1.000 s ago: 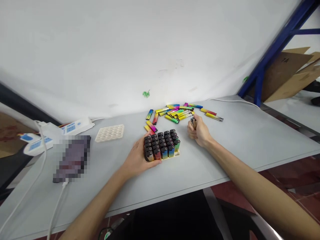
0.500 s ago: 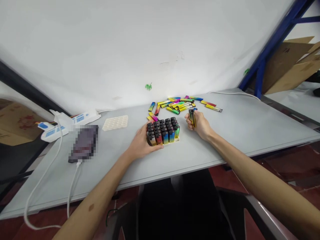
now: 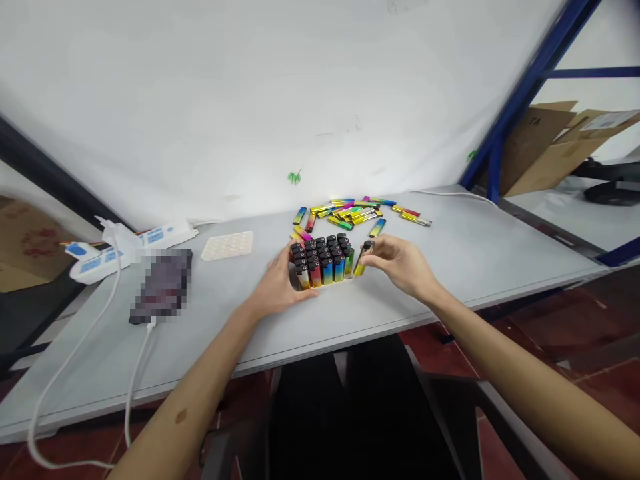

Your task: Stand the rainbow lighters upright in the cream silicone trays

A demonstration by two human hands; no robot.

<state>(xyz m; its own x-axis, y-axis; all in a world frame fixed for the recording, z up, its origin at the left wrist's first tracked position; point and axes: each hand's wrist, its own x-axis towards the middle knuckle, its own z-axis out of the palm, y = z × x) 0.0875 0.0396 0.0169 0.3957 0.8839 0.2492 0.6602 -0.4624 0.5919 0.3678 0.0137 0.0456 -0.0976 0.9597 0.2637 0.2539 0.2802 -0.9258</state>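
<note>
Upright lighters (image 3: 327,267) with black tops and shiny coloured bodies stand in tight rows in a pale tray (image 3: 345,278). Around the left side of this block curls my left hand (image 3: 280,283), its thumb along the front. My right hand (image 3: 403,263) pinches a single lighter (image 3: 363,259), yellow at the bottom and darker above. That lighter is slightly tilted, right beside the tray's right end; whether its base sits in a slot cannot be made out. Behind my right hand a blue and yellow lighter (image 3: 377,227) lies on the table.
Loose coloured lighters (image 3: 350,212) lie in a heap near the wall. To the left are an off-white tray with rounded hollows (image 3: 227,246), a blurred dark device (image 3: 164,285) on a white cable, and a power strip (image 3: 167,235). Cardboard boxes (image 3: 545,143) stand beyond the blue frame.
My right hand has carried its lighter leftward to the tray's right end. The blue and yellow lighter behind it now shows more fully. My left hand stays around the block; the view has shifted slightly.
</note>
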